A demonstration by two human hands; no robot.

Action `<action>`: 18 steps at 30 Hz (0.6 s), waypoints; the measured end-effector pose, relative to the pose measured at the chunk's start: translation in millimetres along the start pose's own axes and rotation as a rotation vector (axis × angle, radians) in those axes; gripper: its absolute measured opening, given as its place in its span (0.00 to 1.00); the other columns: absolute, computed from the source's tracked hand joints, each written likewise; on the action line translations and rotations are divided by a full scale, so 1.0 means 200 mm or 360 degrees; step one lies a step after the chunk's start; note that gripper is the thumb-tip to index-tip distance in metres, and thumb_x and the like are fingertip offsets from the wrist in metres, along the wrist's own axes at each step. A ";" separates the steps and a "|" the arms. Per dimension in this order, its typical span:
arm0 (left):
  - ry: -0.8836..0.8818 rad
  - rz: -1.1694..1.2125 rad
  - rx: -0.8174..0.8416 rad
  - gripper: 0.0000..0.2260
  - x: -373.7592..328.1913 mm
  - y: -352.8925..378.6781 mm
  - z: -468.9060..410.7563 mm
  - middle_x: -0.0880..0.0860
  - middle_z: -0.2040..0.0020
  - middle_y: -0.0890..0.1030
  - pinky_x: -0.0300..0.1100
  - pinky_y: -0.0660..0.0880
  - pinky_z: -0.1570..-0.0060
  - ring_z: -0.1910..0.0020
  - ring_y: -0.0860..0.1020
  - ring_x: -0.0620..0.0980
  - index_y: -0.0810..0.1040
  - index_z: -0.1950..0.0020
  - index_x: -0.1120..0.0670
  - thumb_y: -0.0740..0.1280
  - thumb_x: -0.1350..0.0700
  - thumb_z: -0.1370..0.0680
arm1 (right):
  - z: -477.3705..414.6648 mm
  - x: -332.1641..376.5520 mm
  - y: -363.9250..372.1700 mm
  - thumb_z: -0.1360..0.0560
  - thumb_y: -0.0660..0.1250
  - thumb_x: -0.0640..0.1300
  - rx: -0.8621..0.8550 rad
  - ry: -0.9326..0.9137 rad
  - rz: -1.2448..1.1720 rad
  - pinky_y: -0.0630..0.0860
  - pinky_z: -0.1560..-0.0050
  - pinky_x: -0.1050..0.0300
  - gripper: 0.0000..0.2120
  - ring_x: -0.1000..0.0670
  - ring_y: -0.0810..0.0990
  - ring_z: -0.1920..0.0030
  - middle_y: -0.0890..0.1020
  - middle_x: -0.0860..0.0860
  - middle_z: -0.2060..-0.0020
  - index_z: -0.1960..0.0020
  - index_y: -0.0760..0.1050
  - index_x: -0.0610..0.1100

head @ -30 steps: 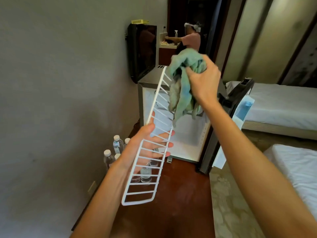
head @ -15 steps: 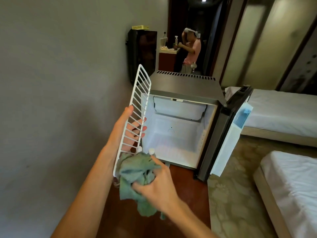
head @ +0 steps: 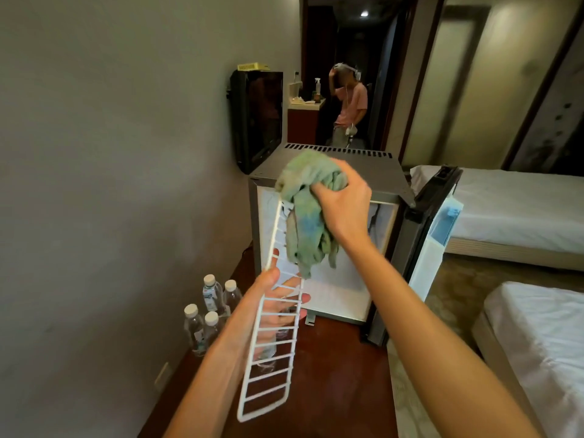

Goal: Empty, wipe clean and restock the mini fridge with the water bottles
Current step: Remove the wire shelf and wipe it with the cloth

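Observation:
My left hand (head: 274, 300) grips a white wire fridge shelf (head: 268, 368) around its middle and holds it on edge in front of me. At the shelf's far end my right hand (head: 343, 202) clutches a bunched green cloth (head: 308, 216), which drapes over the wires. Behind them stands the grey mini fridge (head: 335, 159) with its door (head: 433, 241) swung open to the right; its white inside is partly hidden by cloth and arm. Several capped water bottles (head: 208, 308) stand on the dark red floor by the left wall.
A wall-mounted black TV (head: 257, 118) hangs left of the fridge. White beds (head: 518, 207) lie to the right, one more at the lower right (head: 543, 339). Another person (head: 349, 102) stands in the dark hallway beyond. Patterned carpet (head: 458, 279) borders the wood floor.
My right hand has carried the cloth from the shelf's near end up to its far end. The left hand has tilted the shelf so that its near end points down toward me.

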State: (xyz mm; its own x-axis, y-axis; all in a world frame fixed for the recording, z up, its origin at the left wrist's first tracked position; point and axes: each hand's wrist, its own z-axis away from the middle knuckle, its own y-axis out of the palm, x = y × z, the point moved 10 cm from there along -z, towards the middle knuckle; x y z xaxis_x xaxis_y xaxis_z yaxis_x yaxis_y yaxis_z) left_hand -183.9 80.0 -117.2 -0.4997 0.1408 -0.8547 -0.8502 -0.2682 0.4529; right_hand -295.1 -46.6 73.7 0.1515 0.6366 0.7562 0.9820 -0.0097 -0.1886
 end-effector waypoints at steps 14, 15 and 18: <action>0.0369 0.0218 -0.0197 0.30 -0.50 -0.09 0.12 0.58 0.46 0.81 0.52 0.74 0.42 0.52 0.79 0.56 0.76 0.33 0.58 0.62 0.37 0.24 | 1.06 0.13 0.23 0.35 0.72 0.53 0.0770 -0.0149 0.0015 0.76 0.51 0.59 0.19 0.58 0.76 0.55 0.75 0.56 0.54 0.44 0.78 0.53; 0.0390 0.0263 -0.0199 0.31 -0.52 -0.11 0.12 0.58 0.44 0.80 0.53 0.73 0.39 0.51 0.78 0.56 0.74 0.31 0.57 0.62 0.36 0.24 | 1.09 0.14 0.23 0.35 0.72 0.54 0.0796 -0.0144 0.0022 0.77 0.50 0.58 0.21 0.58 0.76 0.54 0.75 0.56 0.52 0.43 0.78 0.53; 0.0396 0.0224 -0.0267 0.26 -0.52 -0.09 0.13 0.58 0.47 0.82 0.53 0.74 0.41 0.53 0.79 0.56 0.80 0.38 0.57 0.62 0.38 0.23 | 1.01 0.15 0.20 0.36 0.72 0.54 0.0700 -0.0130 -0.0020 0.75 0.50 0.64 0.24 0.60 0.76 0.53 0.75 0.56 0.53 0.40 0.79 0.54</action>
State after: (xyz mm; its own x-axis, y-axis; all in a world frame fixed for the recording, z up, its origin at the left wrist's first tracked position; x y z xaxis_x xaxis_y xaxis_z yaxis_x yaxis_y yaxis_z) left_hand -120.5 94.9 -30.2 -0.5371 -0.1403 -0.8317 -0.7262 -0.4247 0.5406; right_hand -274.9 127.8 -37.9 0.1132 0.6935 0.7115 0.8398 0.3159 -0.4416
